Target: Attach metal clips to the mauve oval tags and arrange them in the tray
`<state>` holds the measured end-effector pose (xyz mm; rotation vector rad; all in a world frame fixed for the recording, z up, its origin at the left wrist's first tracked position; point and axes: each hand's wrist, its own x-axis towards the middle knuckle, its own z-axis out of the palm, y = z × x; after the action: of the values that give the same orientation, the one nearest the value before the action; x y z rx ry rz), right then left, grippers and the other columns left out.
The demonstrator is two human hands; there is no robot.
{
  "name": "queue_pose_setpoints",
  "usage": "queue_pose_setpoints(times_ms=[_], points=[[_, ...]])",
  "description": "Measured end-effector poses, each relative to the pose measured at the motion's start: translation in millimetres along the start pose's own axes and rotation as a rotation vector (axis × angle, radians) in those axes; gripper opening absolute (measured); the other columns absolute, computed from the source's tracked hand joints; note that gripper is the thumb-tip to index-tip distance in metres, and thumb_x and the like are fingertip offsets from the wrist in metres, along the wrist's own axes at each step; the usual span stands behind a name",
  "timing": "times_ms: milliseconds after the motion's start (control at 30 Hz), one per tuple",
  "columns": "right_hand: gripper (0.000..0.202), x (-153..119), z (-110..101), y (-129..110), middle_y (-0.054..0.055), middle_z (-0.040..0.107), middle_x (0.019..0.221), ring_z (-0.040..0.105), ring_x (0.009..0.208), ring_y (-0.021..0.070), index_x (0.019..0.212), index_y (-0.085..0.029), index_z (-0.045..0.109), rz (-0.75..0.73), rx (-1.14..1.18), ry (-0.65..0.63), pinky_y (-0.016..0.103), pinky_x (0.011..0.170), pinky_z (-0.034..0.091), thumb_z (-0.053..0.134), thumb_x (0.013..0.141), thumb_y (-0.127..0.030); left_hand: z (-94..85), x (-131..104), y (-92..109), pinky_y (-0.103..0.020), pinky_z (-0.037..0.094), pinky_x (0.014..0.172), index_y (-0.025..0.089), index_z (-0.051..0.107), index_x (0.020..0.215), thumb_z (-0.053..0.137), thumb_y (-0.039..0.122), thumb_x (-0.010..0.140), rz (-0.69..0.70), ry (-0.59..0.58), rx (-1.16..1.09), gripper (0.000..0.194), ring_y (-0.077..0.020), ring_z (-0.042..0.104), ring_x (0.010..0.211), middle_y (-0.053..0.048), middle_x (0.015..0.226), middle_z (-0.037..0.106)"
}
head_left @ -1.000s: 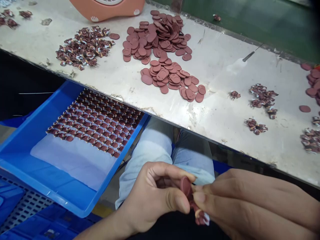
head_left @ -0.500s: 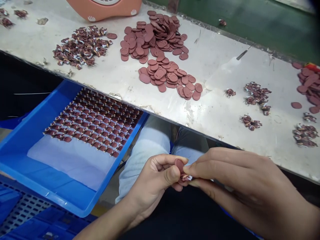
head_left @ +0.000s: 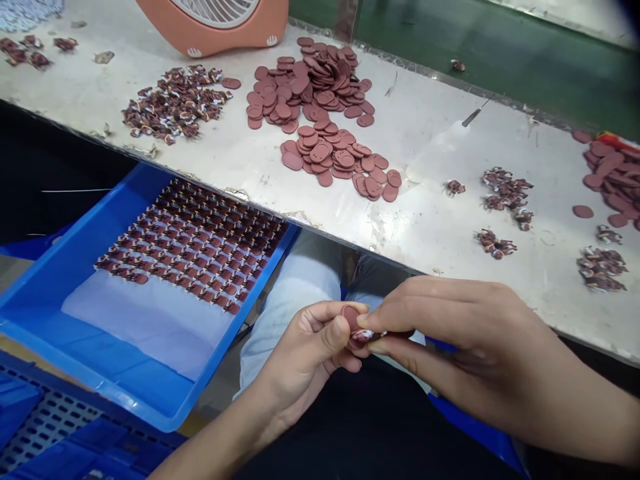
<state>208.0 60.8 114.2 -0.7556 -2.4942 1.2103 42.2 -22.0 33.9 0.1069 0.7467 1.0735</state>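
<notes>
Small figure [head_left: 362, 335] — left hand [head_left: 320, 347] and right hand [head_left: 450, 347] both pinch it.

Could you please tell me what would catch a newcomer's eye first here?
Probably the blue tray at lower left, with small brown pieces in close rows. Next, the heaped reddish-brown oval discs mid-worktop, and the orange fan at the top, left of centre.

My left hand [head_left: 317, 340], thumb up, pinches close against my right hand [head_left: 465, 340]; right fingers reach leftward, wrist at right.
</notes>
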Motion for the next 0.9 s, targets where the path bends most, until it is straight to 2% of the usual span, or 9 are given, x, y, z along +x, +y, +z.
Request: queue_pose_setpoints(times_ms=[167,267,333,433,567,667,900], points=[[0.013,4,-2,-1,0.0,0.071,0.088,0.066,0.077,0.0132,0.105,-0.022,0.068,-0.015,-0.022,-0.003,0.024,0.067,0.053,0.06,0.095,-0.019,-6.5,2,1,-0.012,0.048,0.052,0.015,0.075,0.077,0.083,0.045,0.074,-0.003,-0.067,-0.017,0.031,-0.0063,0.057,0.058,0.0,0.068,0.063],[0.026,3,-4,0,-0.002,0.07,0.098,0.065,0.086,0.011,0.121,-0.026,0.062,-0.02,-0.044,-0.008,0.02,0.073,0.052,0.064,0.095,-0.022,-13.4,3,1,-0.012,0.049,0.052,0.015,0.076,0.084,0.083,0.042,0.075,-0.033,-0.096,-0.053,0.03,-0.0065,0.059,0.06,-0.001,0.072,0.065],[0.033,2,-4,2,-0.003,0.069,0.099,0.064,0.085,0.0087,0.125,-0.027,0.059,-0.023,-0.052,0.038,0.017,0.074,0.051,0.068,0.094,-0.024,-17.7,5,1,-0.011,0.05,0.053,0.016,0.076,0.09,0.084,0.042,0.074,-0.058,-0.1,-0.092,0.031,-0.0068,0.061,0.061,0.0,0.073,0.065],[0.027,2,-1,7,-0.004,0.068,0.091,0.062,0.078,0.0064,0.119,-0.026,0.063,-0.015,-0.042,0.101,0.016,0.071,0.05,0.068,0.093,-0.023,-21.7,7,2,-0.01,0.051,0.05,0.018,0.077,0.092,0.083,0.043,0.074,-0.074,-0.132,-0.151,0.031,-0.006,0.063,0.061,0.0,0.076,0.068],[0.022,6,8,14,-0.004,0.07,0.09,0.063,0.077,0.0072,0.116,-0.029,0.068,0.017,-0.001,0.109,0.018,0.068,0.05,0.067,0.095,-0.024,-23.3,8,4,-0.009,0.053,0.05,0.018,0.078,0.085,0.083,0.041,0.074,-0.067,-0.155,-0.192,0.026,-0.0054,0.065,0.061,-0.001,0.078,0.072],[0.022,10,13,16,-0.003,0.07,0.087,0.061,0.071,0.0062,0.115,-0.027,0.07,0.027,0.049,0.11,0.017,0.062,0.047,0.068,0.094,-0.023,-24.4,9,4,-0.01,0.055,0.051,0.018,0.078,0.083,0.083,0.039,0.075,-0.055,-0.159,-0.208,0.023,-0.0061,0.066,0.061,-0.001,0.077,0.074],[0.012,16,20,18,-0.004,0.067,0.078,0.061,0.071,0.0053,0.103,-0.021,0.072,-0.003,0.108,0.127,0.015,0.066,0.047,0.066,0.093,-0.017,-27.1,11,4,-0.012,0.057,0.051,0.016,0.078,0.087,0.083,0.042,0.074,-0.047,-0.157,-0.202,0.029,-0.0064,0.066,0.062,-0.001,0.076,0.073]])
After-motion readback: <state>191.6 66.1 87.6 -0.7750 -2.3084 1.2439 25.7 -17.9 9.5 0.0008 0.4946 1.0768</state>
